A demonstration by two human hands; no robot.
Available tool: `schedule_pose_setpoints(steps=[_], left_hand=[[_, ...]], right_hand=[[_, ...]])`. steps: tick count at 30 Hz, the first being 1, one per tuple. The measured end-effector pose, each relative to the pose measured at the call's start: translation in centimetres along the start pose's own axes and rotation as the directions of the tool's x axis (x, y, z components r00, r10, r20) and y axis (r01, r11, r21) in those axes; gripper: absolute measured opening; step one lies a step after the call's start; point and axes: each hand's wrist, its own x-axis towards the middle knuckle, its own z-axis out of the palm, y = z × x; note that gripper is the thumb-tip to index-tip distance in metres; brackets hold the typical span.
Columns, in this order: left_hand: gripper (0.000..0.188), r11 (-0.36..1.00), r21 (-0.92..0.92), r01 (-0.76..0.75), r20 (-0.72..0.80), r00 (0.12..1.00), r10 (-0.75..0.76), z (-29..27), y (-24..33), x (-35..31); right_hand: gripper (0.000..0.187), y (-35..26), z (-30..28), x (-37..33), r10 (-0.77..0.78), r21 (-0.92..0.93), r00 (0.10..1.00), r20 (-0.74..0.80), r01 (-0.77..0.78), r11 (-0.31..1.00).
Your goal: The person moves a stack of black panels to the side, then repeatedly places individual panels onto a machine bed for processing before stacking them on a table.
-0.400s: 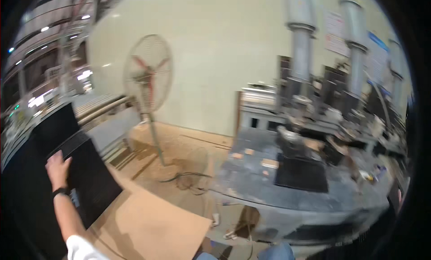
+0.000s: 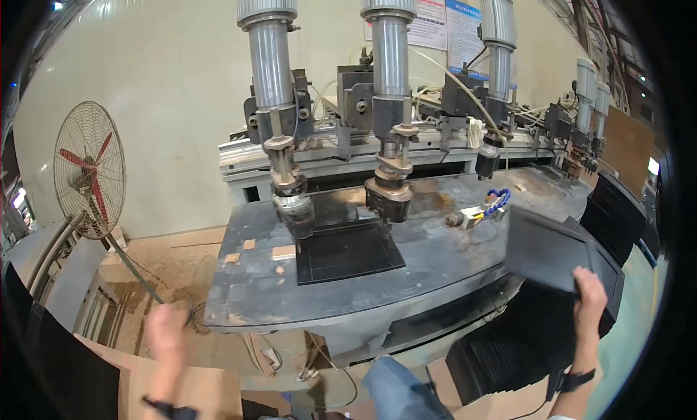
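My right hand (image 2: 589, 293) grips the near edge of a flat black panel (image 2: 544, 247), which is raised and tilted above a pile of similar black panels (image 2: 508, 347) at the lower right. My left hand (image 2: 165, 331), smeared by motion, hangs over a brown board (image 2: 203, 384) at the lower left, and its fingers cannot be made out. Another black panel (image 2: 348, 254) lies flat on the grey machine table (image 2: 247, 296), beneath two upright spindle heads (image 2: 292, 209).
More black panels (image 2: 80, 355) are at the far left. A floor fan (image 2: 88, 173) stands by the wall. Small wood pieces (image 2: 284, 253) and a blue coiled hose (image 2: 499, 197) lie on the table. Further spindle motors (image 2: 498, 21) run along to the right.
The view has swung right. My left hand has come off the black panels at the left. My right hand is now in view with a black panel in it.
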Motion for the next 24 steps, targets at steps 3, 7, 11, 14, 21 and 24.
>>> schedule_pose_setpoints(steps=[3,7,11,14,21,24], left_hand=[[0.057,0.872,-0.293,-0.392,0.297,0.830,0.472,4.3,21.4,8.2],[0.066,0.931,-0.355,-0.087,0.462,0.849,0.255,16.6,31.0,10.1],[0.068,0.923,-0.324,-0.210,0.422,0.841,0.339,14.6,33.5,8.3],[0.046,0.892,-0.360,-0.275,0.323,0.860,0.395,9.0,32.2,4.7],[0.028,0.780,-0.205,-0.591,0.126,0.774,0.620,-7.9,20.2,-3.1],[0.020,0.861,-0.126,-0.492,0.205,0.837,0.508,-17.3,16.7,-4.6]], right_hand=[[0.021,-6.3,-0.8,2.7,-0.180,0.136,0.983,-0.025,0.182,0.974],[0.029,-13.9,2.4,7.8,-0.432,0.486,0.901,-0.045,0.398,0.779],[0.039,-18.5,9.3,7.8,-0.451,0.646,0.892,0.003,0.343,0.682],[0.037,-22.8,14.7,7.0,-0.449,0.674,0.893,-0.010,0.338,0.657],[0.054,-30.2,26.4,6.1,-0.610,0.710,0.786,0.100,0.373,0.598],[0.048,-32.5,28.9,8.3,-0.657,0.802,0.748,0.097,0.332,0.496]])
